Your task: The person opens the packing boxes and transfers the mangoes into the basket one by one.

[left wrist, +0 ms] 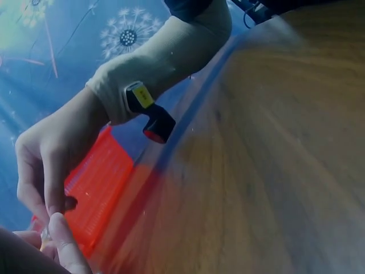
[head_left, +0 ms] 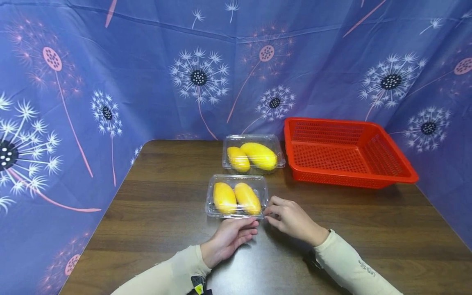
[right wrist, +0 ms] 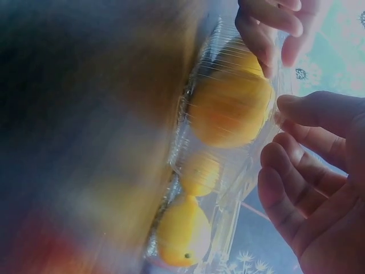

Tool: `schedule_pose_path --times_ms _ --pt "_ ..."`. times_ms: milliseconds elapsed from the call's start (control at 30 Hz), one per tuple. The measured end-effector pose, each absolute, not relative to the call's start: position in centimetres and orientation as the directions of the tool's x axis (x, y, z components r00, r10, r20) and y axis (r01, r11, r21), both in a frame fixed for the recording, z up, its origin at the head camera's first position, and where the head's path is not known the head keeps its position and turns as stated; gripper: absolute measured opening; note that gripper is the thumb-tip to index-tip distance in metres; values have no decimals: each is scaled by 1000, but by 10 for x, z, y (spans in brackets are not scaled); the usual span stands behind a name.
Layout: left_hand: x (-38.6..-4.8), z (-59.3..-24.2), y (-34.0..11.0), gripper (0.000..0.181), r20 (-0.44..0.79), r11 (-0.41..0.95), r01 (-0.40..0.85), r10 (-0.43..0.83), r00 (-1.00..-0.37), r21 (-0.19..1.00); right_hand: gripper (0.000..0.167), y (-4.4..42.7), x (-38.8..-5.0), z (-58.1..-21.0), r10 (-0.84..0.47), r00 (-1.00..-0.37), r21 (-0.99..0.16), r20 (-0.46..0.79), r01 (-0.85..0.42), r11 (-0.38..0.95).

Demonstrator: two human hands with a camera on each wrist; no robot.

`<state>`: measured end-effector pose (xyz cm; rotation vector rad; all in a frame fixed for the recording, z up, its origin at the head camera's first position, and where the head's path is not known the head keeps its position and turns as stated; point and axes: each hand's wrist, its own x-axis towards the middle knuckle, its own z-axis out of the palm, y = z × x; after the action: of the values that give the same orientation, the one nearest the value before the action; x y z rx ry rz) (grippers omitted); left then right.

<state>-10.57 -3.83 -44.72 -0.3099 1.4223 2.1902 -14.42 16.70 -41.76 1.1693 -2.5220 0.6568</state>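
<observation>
A clear plastic clamshell box (head_left: pixel 236 177) lies before me with two yellow mangoes, the left mango (head_left: pixel 224 198) and the right mango (head_left: pixel 247 198), inside. Its lid lies over them. At its front right corner, my right hand (head_left: pixel 293 218) pinches the rim between thumb and index finger. My left hand (head_left: pixel 233 237) is just in front of the box, its thumb along the front edge and its other fingers loosely extended below. In the right wrist view, the right hand (right wrist: pixel 319 171) is close beside the box. The exact fingertip contact is partly hidden.
Behind stands a second clear box (head_left: pixel 280 160) with two mangoes. A red perforated plastic basket (head_left: pixel 346 176) is at the back right of the wooden table (head_left: pixel 155 213). A blue dandelion-print cloth (head_left: pixel 147 82) hangs behind and at both sides.
</observation>
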Motion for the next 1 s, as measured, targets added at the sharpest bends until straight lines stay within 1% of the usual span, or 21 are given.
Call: schedule_pose_path --times_ms 133,367,467,600,667,833,933,1000 --pt "-105 -447 -31 27 -454 -328 -522 265 -851 787 15 167 -143 -416 -638 -651 -298 411 -758 580" --pt "-104 -447 -21 27 -439 -327 -499 243 -865 802 14 166 -143 -418 -645 -621 -254 445 -778 575" --pt "-105 -448 -17 27 -429 -325 -487 237 -872 811 15 165 -143 -418 -662 -588 -202 464 -798 568" --pt "-104 -449 -13 28 -429 -330 -482 222 -875 812 16 164 -144 -417 -713 -513 -94 478 -837 539" --pt "-104 -449 -11 28 -431 -332 -480 214 -877 812 16 164 -145 -416 -736 -486 -49 472 -848 528" --pt "-103 -449 -9 30 -431 -329 -476 203 -879 816 12 163 -146 -415 -762 -467 10 448 -850 527" --pt "-103 -449 -7 32 -424 -335 -472 208 -881 816 10 162 -146 -415 -762 -456 32 459 -849 528" --pt "-103 -449 -6 33 -417 -346 -468 214 -883 813 12 161 -146 -416 -760 -445 43 474 -850 524"
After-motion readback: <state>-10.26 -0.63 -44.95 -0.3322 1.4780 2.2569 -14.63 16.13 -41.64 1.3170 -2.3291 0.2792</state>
